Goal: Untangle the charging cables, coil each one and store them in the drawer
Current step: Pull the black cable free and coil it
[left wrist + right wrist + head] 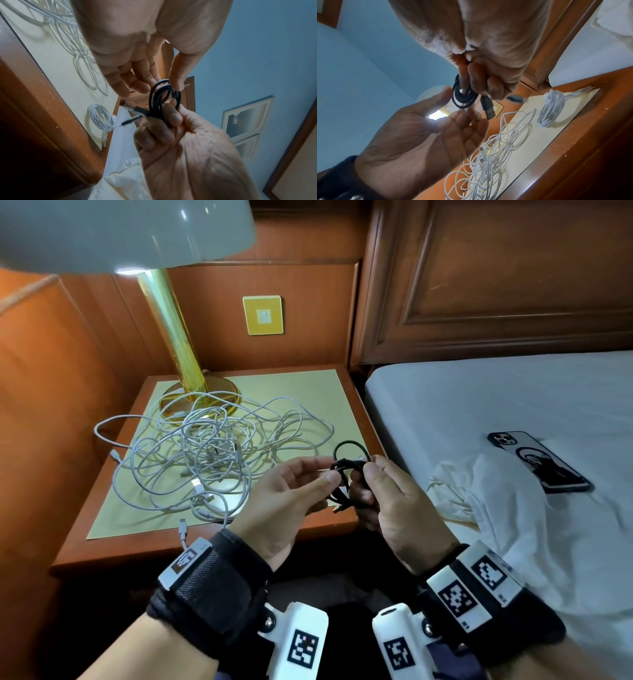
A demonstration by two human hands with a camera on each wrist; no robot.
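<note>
Head view: the right hand (387, 494) is pinching a coiled black cable (346, 474) above the nightstand (356, 402), loops standing upright; the left hand (291, 494) is hovering just beside it, fingers relaxed. White cables (205, 453) are lying tangled nearby.

Left wrist view: the thumb is touching the coil's top; both plugs are pointing toward the nightstand.

Right wrist view: 1 white coil (551, 108) is sitting finished. No drawer is showing.
</note>
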